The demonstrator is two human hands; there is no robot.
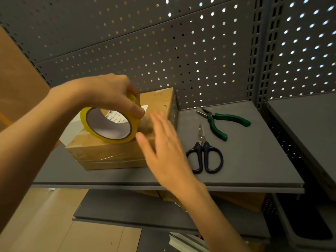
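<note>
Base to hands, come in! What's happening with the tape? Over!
Left hand grips yellow tape roll on the box. Right hand open by box end. Scissors, pliers lie clear.

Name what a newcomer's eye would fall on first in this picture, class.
The yellow tape roll stands out, gripped by the left hand atop the cardboard box on the grey shelf. The open right hand is beside it. Right of the box lie scissors and green-handled pliers.
</note>
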